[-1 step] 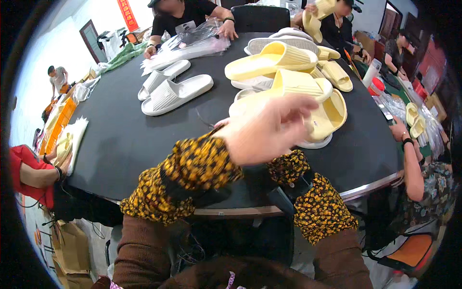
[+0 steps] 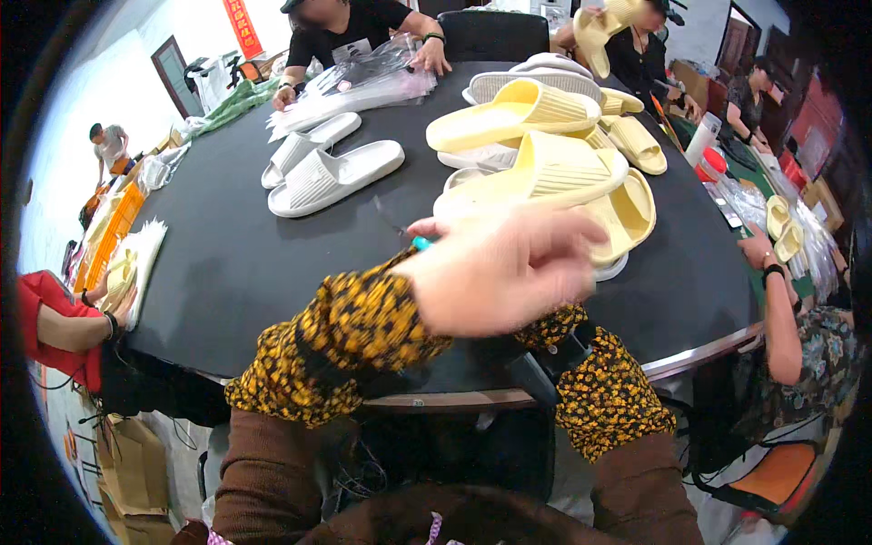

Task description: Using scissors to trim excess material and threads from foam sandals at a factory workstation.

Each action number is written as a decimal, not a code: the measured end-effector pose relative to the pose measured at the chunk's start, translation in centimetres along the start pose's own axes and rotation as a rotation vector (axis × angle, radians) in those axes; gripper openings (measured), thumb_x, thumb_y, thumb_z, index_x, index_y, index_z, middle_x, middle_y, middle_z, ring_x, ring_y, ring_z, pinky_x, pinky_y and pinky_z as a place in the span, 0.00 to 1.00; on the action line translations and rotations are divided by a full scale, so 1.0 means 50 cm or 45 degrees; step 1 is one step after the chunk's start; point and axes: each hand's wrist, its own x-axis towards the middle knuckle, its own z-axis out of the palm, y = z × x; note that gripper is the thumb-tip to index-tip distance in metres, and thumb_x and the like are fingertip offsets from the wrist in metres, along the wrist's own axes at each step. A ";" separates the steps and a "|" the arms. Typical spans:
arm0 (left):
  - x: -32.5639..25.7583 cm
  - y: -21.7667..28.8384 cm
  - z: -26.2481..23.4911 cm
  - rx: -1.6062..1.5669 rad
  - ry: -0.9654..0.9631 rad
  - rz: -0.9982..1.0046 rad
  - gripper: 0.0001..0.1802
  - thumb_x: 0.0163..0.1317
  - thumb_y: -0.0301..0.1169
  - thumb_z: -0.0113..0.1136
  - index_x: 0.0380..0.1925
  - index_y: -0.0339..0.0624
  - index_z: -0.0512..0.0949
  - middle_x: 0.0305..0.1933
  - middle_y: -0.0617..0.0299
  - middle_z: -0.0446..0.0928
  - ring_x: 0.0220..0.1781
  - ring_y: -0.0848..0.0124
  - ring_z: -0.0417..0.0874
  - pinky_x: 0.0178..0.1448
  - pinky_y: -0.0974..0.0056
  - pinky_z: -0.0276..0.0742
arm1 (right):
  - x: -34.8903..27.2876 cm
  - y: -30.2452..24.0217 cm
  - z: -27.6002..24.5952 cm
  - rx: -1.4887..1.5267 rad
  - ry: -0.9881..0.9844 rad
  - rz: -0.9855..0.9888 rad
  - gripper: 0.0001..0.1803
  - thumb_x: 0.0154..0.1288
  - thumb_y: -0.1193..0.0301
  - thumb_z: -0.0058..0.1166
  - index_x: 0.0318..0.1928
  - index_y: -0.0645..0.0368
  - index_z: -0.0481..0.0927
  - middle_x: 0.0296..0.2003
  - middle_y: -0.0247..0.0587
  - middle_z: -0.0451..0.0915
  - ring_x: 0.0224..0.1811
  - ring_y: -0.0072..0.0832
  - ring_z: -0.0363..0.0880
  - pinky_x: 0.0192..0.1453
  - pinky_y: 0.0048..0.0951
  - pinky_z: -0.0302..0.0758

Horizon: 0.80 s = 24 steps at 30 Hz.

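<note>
My left hand (image 2: 509, 268), blurred, is raised in front of the near yellow slide sandal (image 2: 554, 168). Its thumb stands apart from the loosely curved fingers, and nothing shows between them. Behind it, my right hand (image 2: 424, 227) is mostly hidden; a fingertip peeks out beside a small teal-handled tool with a thin, blurred dark tip (image 2: 389, 216). The tool seems gripped in that hand. Several yellow and grey slides are stacked at centre right, one yellow slide (image 2: 504, 118) lying across the top. A pair of light grey slides (image 2: 331, 177) rests apart at the left.
The black table (image 2: 236, 263) has a pale front edge. Across it, a person handles clear plastic bags (image 2: 363, 91); another person at far right holds yellow slides (image 2: 595, 41). Other people's arms (image 2: 777, 309) reach in at both sides. A red-lidded jar (image 2: 711, 163) stands at right.
My left hand has shifted slightly down toward me, its fingers lower than before. The teal handle behind it has come into sight.
</note>
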 end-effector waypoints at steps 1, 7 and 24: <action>-0.031 0.053 -0.012 0.412 -0.238 0.097 0.14 0.57 0.27 0.56 0.43 0.35 0.73 0.41 0.53 0.77 0.43 0.63 0.78 0.49 0.62 0.73 | 0.000 -0.017 0.016 0.022 0.027 0.053 0.30 0.60 0.68 0.53 0.61 0.58 0.59 0.33 0.35 0.75 0.32 0.19 0.74 0.35 0.19 0.74; -0.140 0.115 -0.016 0.029 -1.050 0.731 0.12 0.60 0.35 0.55 0.37 0.36 0.71 0.31 0.49 0.73 0.33 0.53 0.75 0.36 0.57 0.71 | 0.005 -0.049 0.023 0.182 0.354 0.120 0.39 0.56 0.67 0.58 0.63 0.65 0.54 0.22 0.35 0.73 0.14 0.15 0.65 0.12 0.18 0.62; -0.236 0.167 0.054 -0.465 -0.903 0.910 0.10 0.55 0.32 0.52 0.30 0.35 0.75 0.19 0.59 0.69 0.22 0.64 0.72 0.26 0.61 0.64 | 0.006 -0.039 -0.023 0.144 0.712 -0.050 0.33 0.56 0.68 0.57 0.60 0.63 0.59 0.23 0.37 0.72 0.15 0.16 0.66 0.12 0.17 0.62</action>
